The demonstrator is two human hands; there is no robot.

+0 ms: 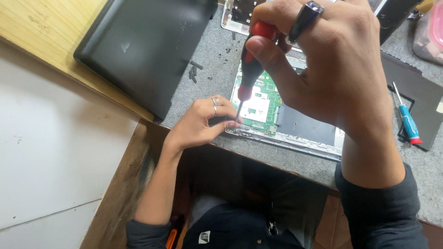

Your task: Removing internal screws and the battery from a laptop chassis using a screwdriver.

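Head view: the right hand (332, 74), with a dark ring on one finger, fills the picture from about 12 to 3 o'clock. Its fingers (265, 50) are clamped round the red-and-black handle of a screwdriver (249, 74), whose thin shaft runs down towards 7 o'clock and meets the near left corner of an opened laptop base (295, 131). The green circuit board (258, 101) shows inside that base, just at 3 o'clock of the tip.

The left hand (203, 122) lies at the centre of the picture, at 9 o'clock of the tip. Its fingers are drawn together and pressed on the corner of the base right beside the shaft; whether they pinch a small part or only steady the frame cannot be told.

The base rests on a grey desk (217, 69), near its front edge. At 11 o'clock a dark laptop lid (147, 46) lies flat, with small black bits (194, 71) scattered between it and the base. A second, blue-handled screwdriver (408, 122) lies untouched at 3 o'clock.

To do this well, I judge the shaft should stand square over the screw head with steady downward pressure, the left fingers keeping the tip from skating onto the board, and the turning done slowly from the handle.
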